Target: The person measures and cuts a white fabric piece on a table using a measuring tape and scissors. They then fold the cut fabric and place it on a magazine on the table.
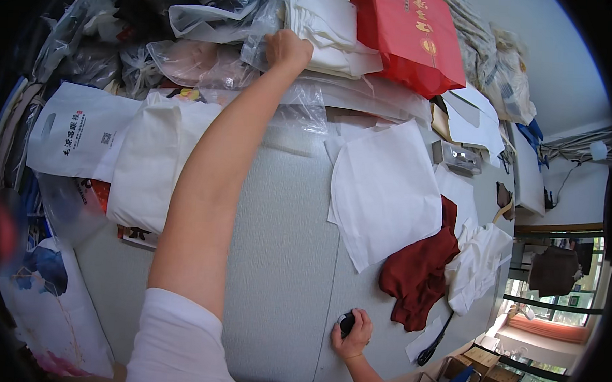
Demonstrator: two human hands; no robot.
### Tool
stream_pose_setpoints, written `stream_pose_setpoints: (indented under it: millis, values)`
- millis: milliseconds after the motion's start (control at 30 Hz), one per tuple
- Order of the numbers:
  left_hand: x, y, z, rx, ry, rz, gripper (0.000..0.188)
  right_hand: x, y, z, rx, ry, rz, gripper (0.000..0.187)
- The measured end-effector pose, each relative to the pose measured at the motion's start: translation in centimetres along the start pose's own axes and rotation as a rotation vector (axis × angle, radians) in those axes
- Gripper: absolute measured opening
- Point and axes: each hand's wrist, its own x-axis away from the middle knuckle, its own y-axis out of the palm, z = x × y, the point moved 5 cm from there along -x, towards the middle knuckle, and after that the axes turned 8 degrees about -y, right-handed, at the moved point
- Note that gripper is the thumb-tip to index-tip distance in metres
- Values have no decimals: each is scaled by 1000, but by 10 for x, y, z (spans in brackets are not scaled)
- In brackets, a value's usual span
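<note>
My left arm reaches far across the grey table (285, 190). At its end my left hand (289, 50) is closed at the left edge of a stack of folded white cloth (326, 35), beside clear plastic wrapping; its fingertips are partly hidden. Near the front of the table, my right hand (354, 335) curls around a small black rounded object (345, 323), whose kind I cannot make out. Dark red cloth (414, 284) lies crumpled beyond this hand. White paper-like sheets (387, 188) with a curved edge lie behind it, partly under the red cloth.
A red bag (411, 42) stands beside the white stack. Plastic-wrapped goods (195, 63) crowd the back left. A white bag (83, 130) and folded white fabric (150, 164) lie left. Crumpled white cloth (477, 267), black-handled scissors (432, 347) and a clear box (456, 158) sit right.
</note>
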Motion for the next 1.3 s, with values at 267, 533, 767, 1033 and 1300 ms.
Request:
stream_pose_setpoints:
  millis: [267,533,767,1033,1300]
  values:
    - [17,31,-21,910,-572,-591,37,1,0,2,5,-24,39,59]
    - [36,23,1,1264,-649,-826,41,1,-2,0,5,-44,66,58]
    - [48,-5,-53,1412,-688,-871,52,1,-6,-2,-25,-43,64,57]
    - [28,-145,-83,1388,-442,-931,42,5,-4,-5,-24,-109,124,57]
    - [100,-313,-325,1361,-685,-433,43,5,-10,-12,25,-126,163,56]
